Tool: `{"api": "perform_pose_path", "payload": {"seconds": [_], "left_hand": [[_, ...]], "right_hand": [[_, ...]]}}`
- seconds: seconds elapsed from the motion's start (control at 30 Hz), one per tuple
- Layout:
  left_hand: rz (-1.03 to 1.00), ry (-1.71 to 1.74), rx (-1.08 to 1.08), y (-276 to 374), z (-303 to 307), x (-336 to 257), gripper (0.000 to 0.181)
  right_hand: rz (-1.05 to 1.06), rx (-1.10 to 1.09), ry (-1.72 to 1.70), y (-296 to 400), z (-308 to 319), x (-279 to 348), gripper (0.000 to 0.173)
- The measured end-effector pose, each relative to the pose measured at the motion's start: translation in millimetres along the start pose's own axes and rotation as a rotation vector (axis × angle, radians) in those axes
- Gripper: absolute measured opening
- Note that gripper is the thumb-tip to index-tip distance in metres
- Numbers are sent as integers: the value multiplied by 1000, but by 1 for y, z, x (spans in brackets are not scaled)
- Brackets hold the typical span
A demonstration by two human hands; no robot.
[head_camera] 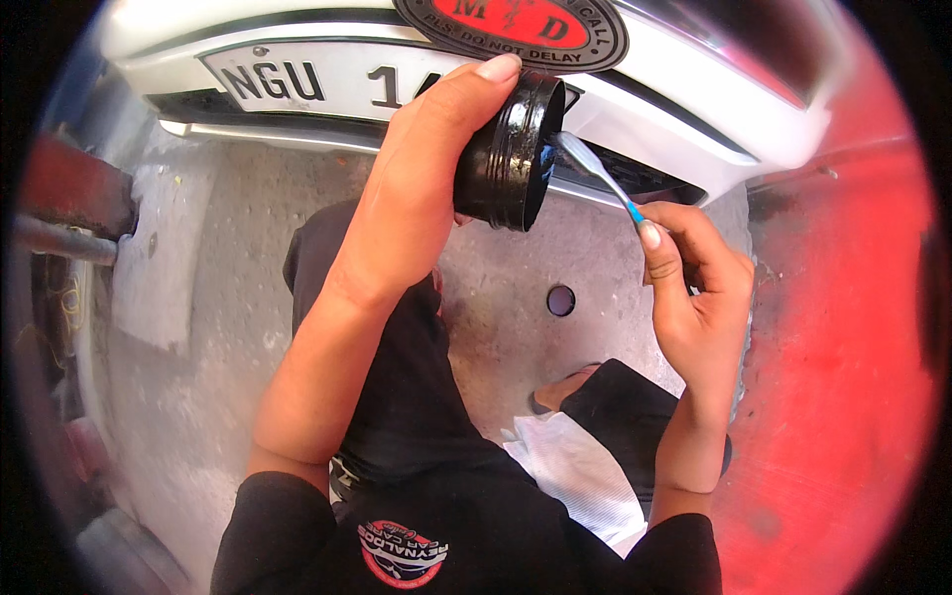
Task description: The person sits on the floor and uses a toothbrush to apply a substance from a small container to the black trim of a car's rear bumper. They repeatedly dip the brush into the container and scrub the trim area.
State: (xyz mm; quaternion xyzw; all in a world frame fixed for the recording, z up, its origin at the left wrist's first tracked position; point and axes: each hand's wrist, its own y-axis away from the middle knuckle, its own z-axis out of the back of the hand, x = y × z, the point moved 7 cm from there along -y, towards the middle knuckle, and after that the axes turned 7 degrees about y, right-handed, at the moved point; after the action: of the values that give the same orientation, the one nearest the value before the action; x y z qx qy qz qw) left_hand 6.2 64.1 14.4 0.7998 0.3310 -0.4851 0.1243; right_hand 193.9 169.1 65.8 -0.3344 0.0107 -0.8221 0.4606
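Observation:
My left hand point(428, 160) grips a black plastic jar point(509, 152), tilted so that its mouth faces right. Some blue shows at the rim, but the inside is mostly hidden. Between the thumb and fingers of my right hand point(692, 275) is a toothbrush point(599, 167) with a blue and whitish handle. Its head is at the jar's mouth; whether the bristles touch the jar or anything in it, I cannot tell. Behind the jar is the licence plate point(297, 78) on a white car's bumper point(632, 119).
A round black lid point(561, 300) lies on the concrete floor point(491, 327). A white cloth point(584, 476) rests by my leg. An oval badge point(520, 30) is on the car above the plate. A red surface point(840, 335) stands at the right, and a dark red object point(74, 186) at the left.

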Motion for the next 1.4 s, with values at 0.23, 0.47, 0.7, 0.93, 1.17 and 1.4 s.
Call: {"api": "perform_pose_path", "payload": {"seconds": [0.23, 0.47, 0.7, 0.93, 1.17, 1.4], "left_hand": [[-56, 106, 11, -1, 5, 4, 39], [-333, 413, -151, 4, 49, 0, 59], [-368, 42, -459, 6, 42, -14, 53], [-84, 90, -14, -5, 48, -17, 71], [-77, 116, 167, -15, 73, -29, 76], [-125, 49, 59, -12, 58, -27, 77]], "right_hand": [[-85, -6, -197, 5, -10, -19, 9], [-478, 233, -898, 13, -41, -92, 28], [-752, 247, -1774, 51, -143, -187, 34], [-828, 23, -1654, 61, -169, -209, 37], [-841, -271, -1481, 58, -171, -222, 34], [-850, -358, -1484, 54, -180, -218, 33]]}}
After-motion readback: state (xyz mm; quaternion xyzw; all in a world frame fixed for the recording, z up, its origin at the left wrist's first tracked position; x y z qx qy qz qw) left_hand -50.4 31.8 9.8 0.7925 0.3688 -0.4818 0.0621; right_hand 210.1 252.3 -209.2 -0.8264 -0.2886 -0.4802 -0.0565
